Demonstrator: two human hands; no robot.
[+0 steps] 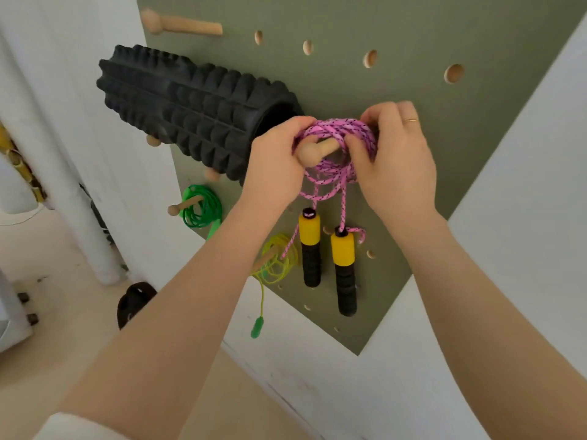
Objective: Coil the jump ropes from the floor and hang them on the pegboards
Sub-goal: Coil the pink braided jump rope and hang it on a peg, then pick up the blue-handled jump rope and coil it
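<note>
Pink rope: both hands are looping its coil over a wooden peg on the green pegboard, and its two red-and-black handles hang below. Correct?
Not quite. In the head view the handles are yellow and black, not red. Otherwise right: the left hand and right hand hold the pink rope coil over the wooden peg on the green pegboard.

Black foam roller (190, 112): ridged and hollow, mounted lengthwise on the board, its open end facing the board's middle. White wall (524, 217): flanks the board on the right and runs below it. White column (79, 154): stands left of the board and reaches the floor. Beige floor (57, 312): lower left. Black object (133, 303): lies on the floor near the foot of the wall; kind unclear. Bamboo-like yellow item (14, 160): at the far left edge, partly hidden.
</note>
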